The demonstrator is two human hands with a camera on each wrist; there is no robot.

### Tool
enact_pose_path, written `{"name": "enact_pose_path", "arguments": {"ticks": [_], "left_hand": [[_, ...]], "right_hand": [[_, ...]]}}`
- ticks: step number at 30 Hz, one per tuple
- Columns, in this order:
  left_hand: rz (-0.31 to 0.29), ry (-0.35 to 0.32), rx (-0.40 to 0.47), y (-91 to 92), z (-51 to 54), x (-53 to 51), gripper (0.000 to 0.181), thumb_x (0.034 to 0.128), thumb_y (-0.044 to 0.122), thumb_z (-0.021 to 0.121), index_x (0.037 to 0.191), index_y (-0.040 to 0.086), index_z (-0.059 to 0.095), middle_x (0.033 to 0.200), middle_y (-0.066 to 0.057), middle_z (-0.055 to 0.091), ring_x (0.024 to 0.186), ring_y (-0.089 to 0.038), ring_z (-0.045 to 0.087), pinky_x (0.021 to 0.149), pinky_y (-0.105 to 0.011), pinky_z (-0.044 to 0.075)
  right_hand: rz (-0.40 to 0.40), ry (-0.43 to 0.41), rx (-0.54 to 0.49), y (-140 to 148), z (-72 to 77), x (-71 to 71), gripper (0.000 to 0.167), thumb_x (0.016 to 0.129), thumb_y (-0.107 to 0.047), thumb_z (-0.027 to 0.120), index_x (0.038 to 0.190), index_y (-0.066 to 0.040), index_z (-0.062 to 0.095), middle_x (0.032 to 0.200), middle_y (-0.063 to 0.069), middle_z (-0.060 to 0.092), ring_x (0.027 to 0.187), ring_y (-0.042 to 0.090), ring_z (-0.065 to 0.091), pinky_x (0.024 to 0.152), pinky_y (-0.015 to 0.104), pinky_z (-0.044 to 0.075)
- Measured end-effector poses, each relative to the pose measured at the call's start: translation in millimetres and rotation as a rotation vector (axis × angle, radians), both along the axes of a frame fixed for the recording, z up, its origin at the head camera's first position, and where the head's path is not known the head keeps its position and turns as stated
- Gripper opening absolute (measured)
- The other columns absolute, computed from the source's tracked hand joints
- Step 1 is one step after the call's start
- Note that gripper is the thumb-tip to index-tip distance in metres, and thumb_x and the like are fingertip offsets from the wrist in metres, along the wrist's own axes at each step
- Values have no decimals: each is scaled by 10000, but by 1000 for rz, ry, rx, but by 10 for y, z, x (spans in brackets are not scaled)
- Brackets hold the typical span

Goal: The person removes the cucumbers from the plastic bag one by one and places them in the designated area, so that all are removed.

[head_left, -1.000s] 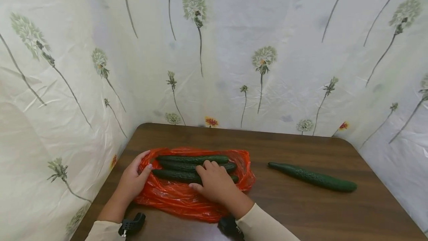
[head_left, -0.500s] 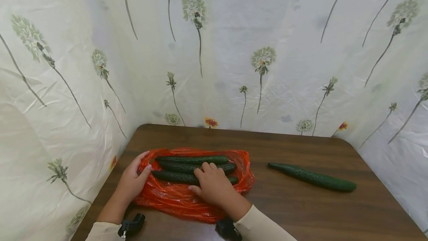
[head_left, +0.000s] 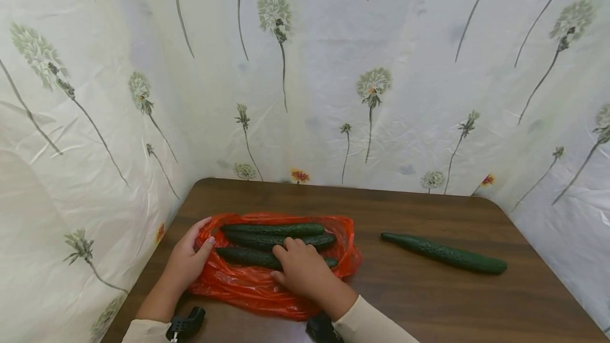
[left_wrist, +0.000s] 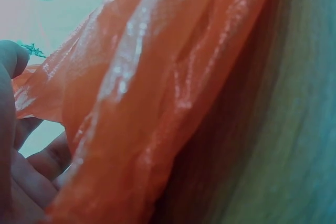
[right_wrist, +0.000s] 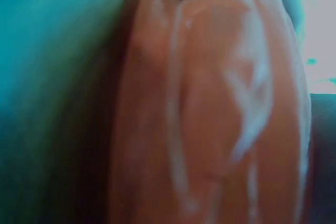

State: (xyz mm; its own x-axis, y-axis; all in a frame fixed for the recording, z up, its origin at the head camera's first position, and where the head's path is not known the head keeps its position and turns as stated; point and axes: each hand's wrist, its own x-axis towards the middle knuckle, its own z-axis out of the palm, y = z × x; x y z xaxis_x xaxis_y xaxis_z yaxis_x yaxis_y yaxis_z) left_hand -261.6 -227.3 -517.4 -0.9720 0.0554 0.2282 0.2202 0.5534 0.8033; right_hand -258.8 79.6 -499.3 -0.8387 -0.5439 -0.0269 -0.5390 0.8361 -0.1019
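A crinkled red plastic bag lies with its mouth spread, and three dark green cucumbers lie side by side in it. My left hand holds the bag's left edge between thumb and fingers; in the left wrist view the fingers are partly behind the red film. The nearest cucumber is gripped around its middle by my right hand, which hides that part. Just beyond it are the middle cucumber and the farthest cucumber. The right wrist view shows mostly blurred bag.
Another cucumber lies slantwise on the brown wooden table, to the right of the bag. Behind and at the left of the table hangs a pale curtain with dandelion prints. Black wrist devices sit at both cuffs.
My right hand has shifted slightly toward me with the nearest cucumber, and the gap to the middle cucumber has widened. My left hand stays at the bag's edge.
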Motion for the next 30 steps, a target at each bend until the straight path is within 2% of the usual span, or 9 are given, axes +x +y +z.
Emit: {"name": "enact_pose_path", "arguments": {"ticks": [4, 10, 15, 18, 23, 30], "left_hand": [[1, -7, -4, -6, 7, -1, 544, 1085, 251, 578, 1594, 172, 403, 1566, -225, 492, 1418, -454, 485, 1137, -695, 385], [-8, 4, 0, -12, -2, -7, 551, 1086, 239, 577, 1601, 166, 395, 1578, -223, 478, 1435, -453, 464, 1143, -694, 377], [-14, 12, 1, -9, -24, -6, 551, 1083, 233, 583, 1598, 159, 399, 1579, -216, 479, 1437, -444, 461, 1138, -691, 382], [-16, 16, 2, -8, -42, -6, 551, 1082, 240, 588, 1595, 157, 405, 1579, -213, 479, 1437, -444, 462, 1137, -692, 382], [-19, 24, -2, -7, -40, -13, 551, 1086, 249, 580, 1598, 154, 400, 1590, -210, 467, 1444, -448, 452, 1140, -699, 370], [-16, 22, -2, -13, -39, -7, 549, 1085, 249, 580, 1595, 150, 404, 1581, -218, 475, 1437, -452, 458, 1139, -696, 374]], "right_hand": [[6, -18, 12, -15, 5, 2, 489, 993, -601, 624, 1313, -232, 609, 1074, -43, 592, 956, 157, 591, 757, 385, 486], [34, -47, 49, -19, 4, -17, 514, 999, -625, 592, 1342, -245, 627, 1113, -42, 620, 979, 173, 607, 790, 399, 493], [20, -107, 46, -3, -17, -21, 565, 996, -658, 561, 1398, -263, 596, 1188, -32, 621, 1047, 190, 608, 816, 419, 507], [17, -119, 42, -1, -24, -22, 559, 999, -658, 555, 1390, -259, 592, 1169, -28, 609, 1015, 179, 592, 796, 406, 517], [18, -93, 52, -10, -21, -24, 532, 985, -661, 572, 1325, -253, 604, 1070, -40, 583, 895, 144, 541, 704, 352, 485], [23, -76, 90, -40, -6, -17, 546, 975, -682, 564, 1304, -248, 597, 1060, -25, 574, 876, 146, 546, 694, 338, 513]]}}
